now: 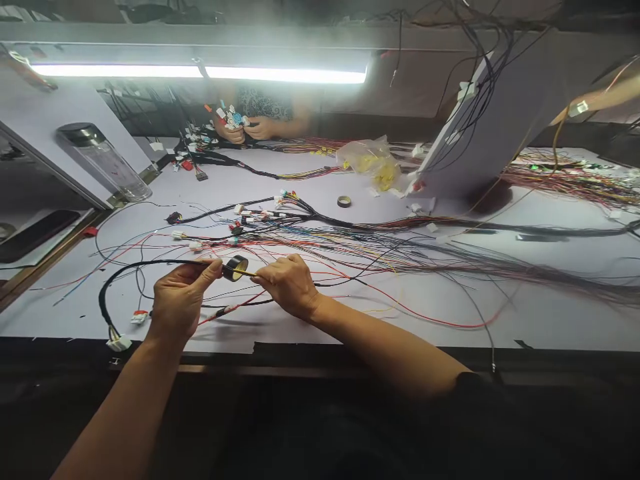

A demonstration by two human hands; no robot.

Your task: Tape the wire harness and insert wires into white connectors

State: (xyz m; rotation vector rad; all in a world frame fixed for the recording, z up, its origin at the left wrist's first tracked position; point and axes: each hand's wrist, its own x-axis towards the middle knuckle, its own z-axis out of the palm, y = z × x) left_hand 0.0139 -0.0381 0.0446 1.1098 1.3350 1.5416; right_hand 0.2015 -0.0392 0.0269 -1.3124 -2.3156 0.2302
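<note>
**Head view: tape roll held between two hands over a wire-strewn counter**

A crumpled clear plastic bag (373, 163) is seen at the far middle of the counter (550, 313), with small yellow pieces inside it. A clear cylindrical bottle (107, 163) with a dark cap is propped at a tilt on the left; its contents cannot be made out.

Near the front edge, a black tape roll (235, 267), glossy and ring-shaped, is held up between both hands. The left hand (177, 303) has its grip closed on a black bundle (140, 267), a smooth wrapped cable that is curved down to a white connector (119, 343). The right hand (287, 283) has its grip pinched narrow on the untaped strands (249, 272) just beside the roll.

Thin loose wires (380, 247), red, black and yellow, are spread flat over the pale matte surface. A second small roll (344, 201) lies well behind. Across the counter, a co-worker's hands (245, 127) are closed on white connectors.
</note>
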